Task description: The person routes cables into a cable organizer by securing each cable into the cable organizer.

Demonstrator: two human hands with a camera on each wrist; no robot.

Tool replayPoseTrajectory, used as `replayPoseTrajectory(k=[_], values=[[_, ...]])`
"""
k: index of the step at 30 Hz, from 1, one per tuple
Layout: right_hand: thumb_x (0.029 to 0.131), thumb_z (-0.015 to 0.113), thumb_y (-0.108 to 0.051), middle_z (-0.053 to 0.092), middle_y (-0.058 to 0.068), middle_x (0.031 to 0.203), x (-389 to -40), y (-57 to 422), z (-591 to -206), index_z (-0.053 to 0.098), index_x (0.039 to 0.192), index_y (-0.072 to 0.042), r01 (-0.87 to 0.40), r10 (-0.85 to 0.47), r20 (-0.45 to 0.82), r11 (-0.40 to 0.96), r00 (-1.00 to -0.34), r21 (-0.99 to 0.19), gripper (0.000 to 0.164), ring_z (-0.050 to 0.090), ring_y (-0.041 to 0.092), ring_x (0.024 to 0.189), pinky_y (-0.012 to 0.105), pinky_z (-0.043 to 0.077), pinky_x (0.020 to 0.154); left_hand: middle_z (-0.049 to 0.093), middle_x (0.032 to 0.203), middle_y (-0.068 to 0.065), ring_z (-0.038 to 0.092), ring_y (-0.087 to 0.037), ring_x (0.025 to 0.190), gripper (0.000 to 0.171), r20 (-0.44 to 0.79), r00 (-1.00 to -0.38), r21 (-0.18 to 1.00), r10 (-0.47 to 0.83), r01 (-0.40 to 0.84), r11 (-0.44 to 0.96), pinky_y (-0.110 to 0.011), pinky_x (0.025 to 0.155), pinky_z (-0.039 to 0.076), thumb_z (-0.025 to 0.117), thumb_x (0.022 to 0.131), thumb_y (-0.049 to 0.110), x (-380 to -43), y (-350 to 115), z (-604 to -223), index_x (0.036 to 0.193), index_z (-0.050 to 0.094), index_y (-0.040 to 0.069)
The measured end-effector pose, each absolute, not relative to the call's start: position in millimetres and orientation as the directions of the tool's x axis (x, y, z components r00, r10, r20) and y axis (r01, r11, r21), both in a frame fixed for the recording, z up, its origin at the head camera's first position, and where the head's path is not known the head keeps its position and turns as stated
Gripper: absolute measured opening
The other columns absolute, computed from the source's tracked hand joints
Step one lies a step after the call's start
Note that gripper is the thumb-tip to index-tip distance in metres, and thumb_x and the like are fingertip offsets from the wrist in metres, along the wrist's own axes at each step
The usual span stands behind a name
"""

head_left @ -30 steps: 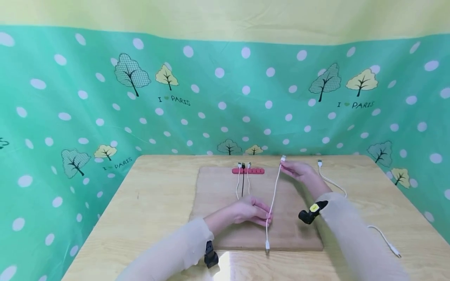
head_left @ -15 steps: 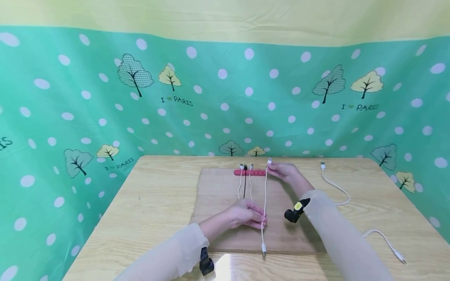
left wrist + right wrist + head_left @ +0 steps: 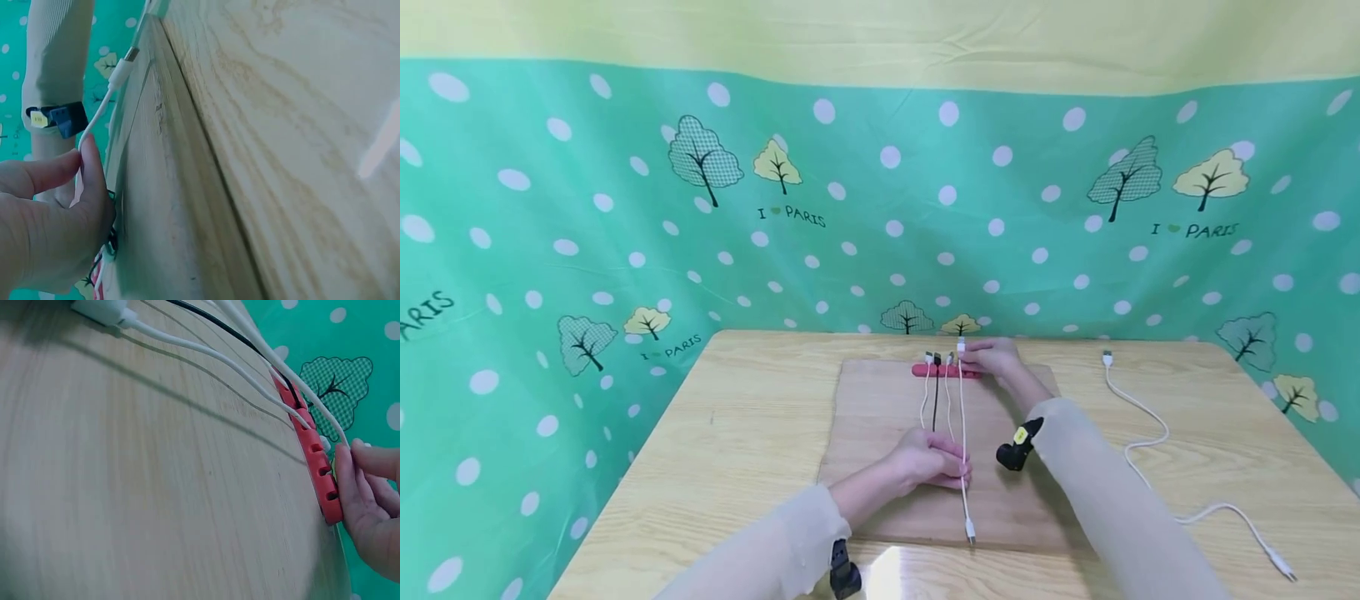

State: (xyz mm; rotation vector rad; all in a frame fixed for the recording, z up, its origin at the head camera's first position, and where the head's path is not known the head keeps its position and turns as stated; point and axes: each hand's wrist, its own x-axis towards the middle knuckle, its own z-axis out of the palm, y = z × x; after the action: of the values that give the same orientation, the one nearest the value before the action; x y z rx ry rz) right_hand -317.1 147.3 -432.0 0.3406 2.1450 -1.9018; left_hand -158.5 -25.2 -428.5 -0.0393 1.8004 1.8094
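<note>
A white USB cable (image 3: 962, 408) is stretched between my hands above the wooden board. My right hand (image 3: 996, 358) pinches it just below its upper plug, beside the red cable holder (image 3: 919, 371). Lower down, my left hand (image 3: 921, 460) pinches the cable between thumb and fingers, and its small metal-tipped plug (image 3: 122, 72) juts past the fingertips. In the right wrist view, a row of slots runs along the red holder, and the held cable passes over it. Two white cables and a black cable (image 3: 936, 404) sit in slots at the holder's left part.
The thin wooden board (image 3: 868, 408) lies on a light wood table (image 3: 752, 417). Another white cable (image 3: 1138, 404) curves along the table's right side. A green patterned curtain (image 3: 820, 283) stands behind the table's back edge.
My right hand has carried the cable's upper end left, from right of the red holder to over it. The left hand still grips the cable's lower part. The head view has shifted slightly.
</note>
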Motion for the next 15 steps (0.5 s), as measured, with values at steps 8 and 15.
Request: replayPoseTrajectory(k=[8,15], values=[[0.085,0.070,0.003,0.054,0.028,0.139,-322.5,148.6,-436.4,0.054,0.132,0.005,0.327,-0.029,-0.333,0.127,-0.942,-0.936,0.049,0.069,0.004,0.074,0.020,0.061,0.081,0.073,0.093,-0.025,0.073,-0.018,0.074,0.024,-0.402,-0.851,0.911,0.337,-0.408,0.055,-0.032,0.077,0.064,0.065,0.080,-0.015,-155.7,-27.6,-433.4,0.104,0.065,-0.013],[0.081,0.077,-0.006,0.068,0.021,0.124,-326.9,145.6,-444.3,0.065,0.122,0.000,0.220,0.040,-0.218,0.312,-0.975,-0.924,0.044,0.066,0.001,0.073,0.015,0.059,0.074,0.073,0.093,-0.028,0.075,-0.021,0.074,0.023,-0.347,-0.906,0.937,0.244,-0.342,0.062,-0.031,0.071,0.064,0.068,0.079,-0.014,-153.7,-21.5,-428.3,0.102,0.066,-0.013]])
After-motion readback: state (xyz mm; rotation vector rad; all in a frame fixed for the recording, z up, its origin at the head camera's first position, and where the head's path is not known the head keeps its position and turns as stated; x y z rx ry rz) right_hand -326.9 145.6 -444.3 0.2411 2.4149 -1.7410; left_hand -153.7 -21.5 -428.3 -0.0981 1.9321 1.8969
